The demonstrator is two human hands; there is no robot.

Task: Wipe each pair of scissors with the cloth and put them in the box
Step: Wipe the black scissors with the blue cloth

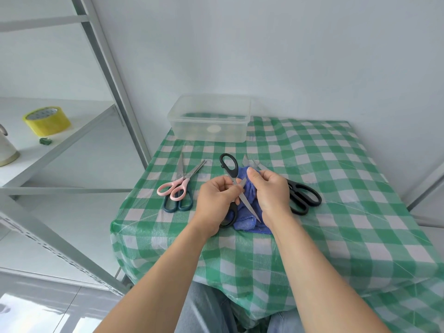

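My left hand (215, 200) grips a pair of black-handled scissors (229, 167) spread wide, one blade pointing toward me over the blue cloth (247, 221). My right hand (270, 189) holds the bunched cloth against the other blade. Pink-handled scissors (177, 186) lie on dark blue-handled scissors (179, 205) to the left. Large black-handled scissors (304, 198) lie right of my hands, their blades partly hidden. The clear plastic box (209, 138) stands at the table's far edge, with no scissors visible inside.
The small table carries a green-and-white checked cover (336, 179). A grey metal shelf frame (115, 75) stands close on the left, holding a roll of yellow tape (46, 121). White walls close the back and right.
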